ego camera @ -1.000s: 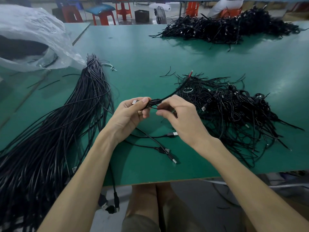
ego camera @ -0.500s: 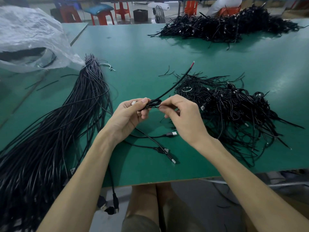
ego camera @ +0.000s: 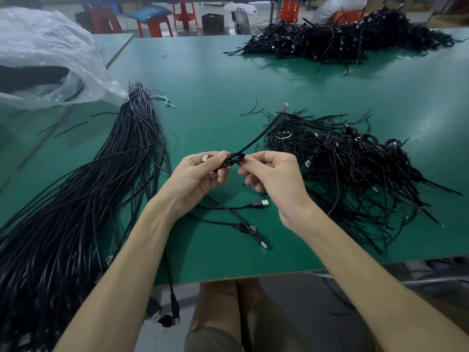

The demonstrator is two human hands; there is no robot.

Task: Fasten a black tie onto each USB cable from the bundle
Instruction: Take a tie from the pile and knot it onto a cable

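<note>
Over the bench (ego camera: 215, 97) front, my left hand (ego camera: 198, 179) pinches the folded USB cable (ego camera: 234, 158) behind its plug (ego camera: 205, 157), right hand (ego camera: 276, 179) pinches the fold. Light, limp, springy; I'd grip at the fold.

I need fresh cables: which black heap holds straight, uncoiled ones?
The long bundle at the left, strands running lengthwise; the near-right pile and far pile are tangled.

A green worktop (ego camera: 215, 80) fills the view. A crumpled clear plastic bag (ego camera: 45, 52) lies on its far left part, with something dark inside. Beyond the far edge stand red stools (ego camera: 184, 11), a blue-topped stool (ego camera: 149, 17), a dark box (ego camera: 212, 21) and a small fan (ego camera: 241, 21).
</note>
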